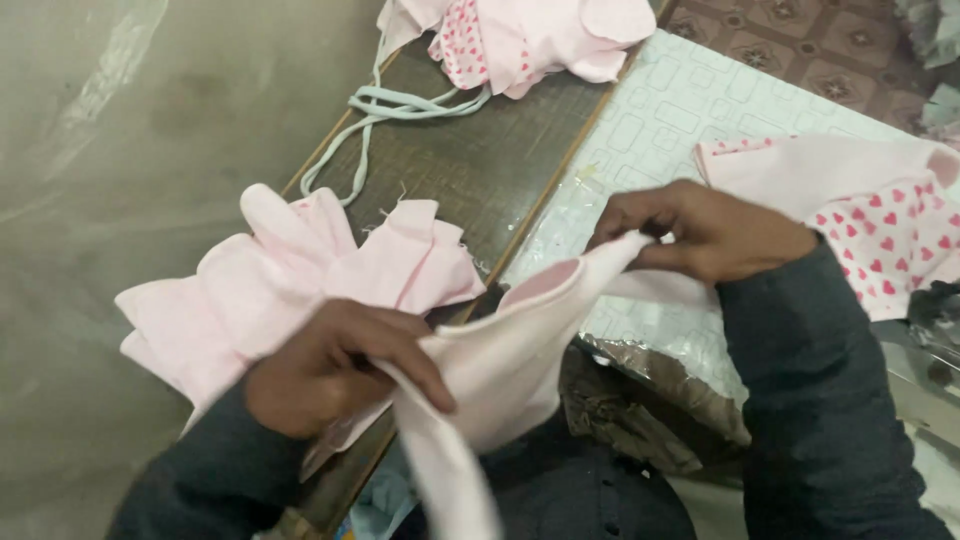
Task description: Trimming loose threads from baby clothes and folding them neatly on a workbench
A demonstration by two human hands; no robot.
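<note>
head view: both hands hold one pale pink cloth piece (505,355), stretched between them above bench edge. left hand (335,365) grips lower end, fingers (415,360) closed over fabric. right hand (705,235) pinches upper corner, fingers tight on it. pink cloth pile (290,275) lies just beside left hand on dark wooden bench (470,165) — heart-print cloth (890,235) near right hand, on white patterned sheet (660,120). pale green cord (390,105) further up bench.

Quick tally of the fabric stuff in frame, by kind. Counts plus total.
Plain pink fabric piece held in both hands: 1
Piles of plain pink cut pieces: 1
Piles mixing plain pink and heart-print pieces: 2, top and right
Pale green strips: 1 bunch
Total: 5
Left hand and right hand both grip the held piece.
</note>
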